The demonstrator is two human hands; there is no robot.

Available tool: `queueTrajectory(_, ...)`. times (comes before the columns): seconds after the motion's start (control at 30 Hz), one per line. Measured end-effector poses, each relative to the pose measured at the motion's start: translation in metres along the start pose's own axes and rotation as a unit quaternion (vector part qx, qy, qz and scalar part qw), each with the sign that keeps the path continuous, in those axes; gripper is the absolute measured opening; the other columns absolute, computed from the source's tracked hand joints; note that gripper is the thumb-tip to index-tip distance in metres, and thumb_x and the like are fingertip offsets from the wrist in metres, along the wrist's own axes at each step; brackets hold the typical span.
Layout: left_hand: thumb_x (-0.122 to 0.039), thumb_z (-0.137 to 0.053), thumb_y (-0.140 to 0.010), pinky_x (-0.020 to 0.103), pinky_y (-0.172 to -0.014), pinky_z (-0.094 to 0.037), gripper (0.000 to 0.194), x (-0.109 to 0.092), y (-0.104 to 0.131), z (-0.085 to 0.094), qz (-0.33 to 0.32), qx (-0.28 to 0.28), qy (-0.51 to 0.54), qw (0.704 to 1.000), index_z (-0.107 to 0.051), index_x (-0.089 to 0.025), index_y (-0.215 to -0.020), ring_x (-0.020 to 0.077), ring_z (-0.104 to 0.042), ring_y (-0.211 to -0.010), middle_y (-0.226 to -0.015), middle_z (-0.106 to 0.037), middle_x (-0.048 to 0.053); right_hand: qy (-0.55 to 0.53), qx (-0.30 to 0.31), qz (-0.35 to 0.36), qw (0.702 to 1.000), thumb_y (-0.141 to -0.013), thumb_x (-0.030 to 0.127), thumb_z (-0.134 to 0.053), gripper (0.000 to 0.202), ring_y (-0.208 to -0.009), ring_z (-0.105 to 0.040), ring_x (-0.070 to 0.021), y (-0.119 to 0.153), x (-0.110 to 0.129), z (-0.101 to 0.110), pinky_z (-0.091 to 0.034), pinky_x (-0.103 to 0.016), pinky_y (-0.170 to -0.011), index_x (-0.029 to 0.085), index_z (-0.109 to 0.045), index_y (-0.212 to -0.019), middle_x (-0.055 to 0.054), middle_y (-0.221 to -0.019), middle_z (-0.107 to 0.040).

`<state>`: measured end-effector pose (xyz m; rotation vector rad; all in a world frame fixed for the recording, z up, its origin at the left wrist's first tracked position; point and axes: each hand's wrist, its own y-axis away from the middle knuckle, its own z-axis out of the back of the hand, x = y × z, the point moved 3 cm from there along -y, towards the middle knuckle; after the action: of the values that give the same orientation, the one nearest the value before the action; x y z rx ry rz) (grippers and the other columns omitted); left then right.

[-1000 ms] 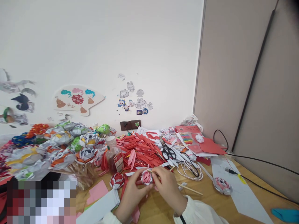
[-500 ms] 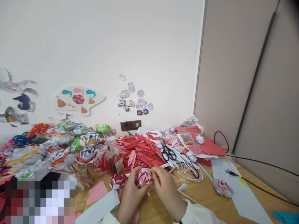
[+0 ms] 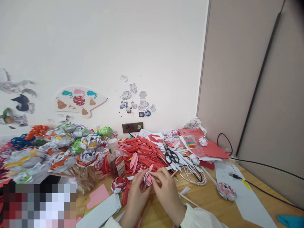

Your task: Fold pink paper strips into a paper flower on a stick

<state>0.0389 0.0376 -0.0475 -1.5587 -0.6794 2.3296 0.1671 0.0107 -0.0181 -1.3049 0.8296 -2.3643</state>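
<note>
A pink-and-white folded paper flower [image 3: 148,180] is held between my two hands, above the table's front part. My left hand [image 3: 139,190] is closed around its left side. My right hand [image 3: 165,183] pinches a thin wooden stick [image 3: 153,173] against the flower's upper right; the fingers partly hide the stick. A pink strip stands up from the flower's top. Left of my hands lies a red-and-white paper flower [image 3: 118,184], beside a folded red strip [image 3: 125,194].
Behind my hands spreads a heap of red strips [image 3: 142,155], with black scissors [image 3: 170,153] and a pearl string [image 3: 193,175] to its right. A glass bottle [image 3: 115,158] stands beside many paper flowers [image 3: 66,142]. A finished-looking flower [image 3: 226,190] and cables [image 3: 261,190] lie right.
The paper flower has turned between my hands, so its pink centre now faces differently and a pink strip points up. My right hand has shifted slightly left, closer to my left hand.
</note>
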Motion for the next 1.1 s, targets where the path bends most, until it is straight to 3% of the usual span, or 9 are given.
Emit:
queueTrajectory(0.17,-0.017,-0.060,-0.062,0.040,-0.083,-0.048,0.035,-0.004,0.001,-0.002,0.019,0.021,0.022,0.999,-0.057,-0.019,-0.097,0.0231,-0.059,-0.095,-0.102,-0.063,0.008,0.000,-0.011,-0.005,1.000,-0.080,0.007,-0.048,0.023,-0.075,-0.056,-0.0149,-0.002,-0.002,0.002,-0.044,-0.025,-0.068,0.020,-0.064,-0.089,-0.003,-0.082,-0.056)
queueTrajectory(0.37,-0.016,-0.059,-0.062,0.040,-0.081,-0.049,0.038,-0.007,0.000,0.003,-0.015,0.007,-0.007,1.000,-0.056,-0.019,-0.100,0.0238,-0.059,-0.095,-0.102,-0.063,0.008,0.017,0.003,0.003,1.000,-0.080,0.010,-0.052,0.019,-0.074,-0.056,-0.0141,-0.004,-0.007,0.004,-0.043,-0.024,-0.069,0.022,-0.064,-0.086,-0.001,-0.082,-0.057)
queueTrajectory(0.57,-0.013,-0.058,-0.062,0.041,-0.082,-0.049,0.037,-0.008,0.002,0.002,-0.030,0.034,-0.026,0.999,-0.058,-0.020,-0.098,0.0237,-0.058,-0.095,-0.099,-0.063,0.007,0.075,0.005,0.021,0.997,-0.081,0.012,-0.051,0.015,-0.070,-0.056,-0.0130,-0.003,-0.008,0.003,-0.041,-0.022,-0.065,0.021,-0.063,-0.083,0.000,-0.080,-0.057)
queueTrajectory(0.93,-0.012,-0.057,-0.064,0.038,-0.083,-0.049,0.036,-0.009,0.004,-0.003,-0.007,0.092,0.031,0.995,-0.055,-0.019,-0.099,0.0214,-0.058,-0.095,-0.100,-0.062,0.007,0.121,0.041,0.060,0.990,-0.084,0.016,-0.046,0.017,-0.066,-0.056,-0.0115,-0.011,-0.005,0.013,-0.037,-0.020,-0.060,0.019,-0.059,-0.073,0.001,-0.071,-0.058)
queueTrajectory(1.1,-0.014,-0.060,-0.063,0.039,-0.083,-0.049,0.035,-0.009,0.004,-0.003,-0.013,0.088,0.043,0.995,-0.056,-0.019,-0.098,0.0224,-0.059,-0.094,-0.098,-0.063,0.007,0.148,0.049,0.071,0.985,-0.085,0.017,-0.046,0.015,-0.066,-0.056,-0.0124,-0.011,-0.009,0.012,-0.037,-0.021,-0.059,0.019,-0.058,-0.077,0.001,-0.072,-0.059)
